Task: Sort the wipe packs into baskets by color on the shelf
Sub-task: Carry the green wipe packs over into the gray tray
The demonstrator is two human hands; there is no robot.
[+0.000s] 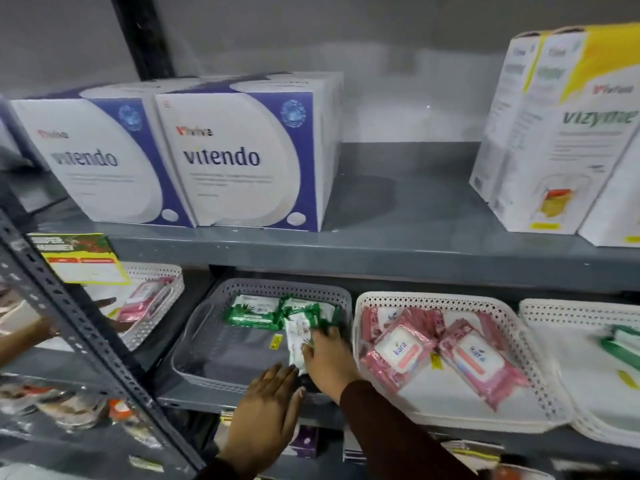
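My right hand [327, 358] reaches into the grey basket [207, 372] and grips a white-and-green wipe pack [298, 336]. Several green packs [256, 310] lie at the back of that basket. My left hand [266, 414] rests flat, fingers spread, on the basket's front rim and holds nothing. To the right, a white basket [450, 415] holds several pink wipe packs [401, 351]. Further right, another white basket [554, 310] holds a green pack [620, 344]. A white basket [162, 271] at the left holds a pink pack [140, 303].
Another person's hand [104, 306] reaches in at the left by the far-left basket. A perforated grey shelf post [69, 306] crosses the left foreground. The shelf above carries white-and-purple boxes [221, 157] and white-and-yellow boxes [561, 140]. More goods sit on the shelf below.
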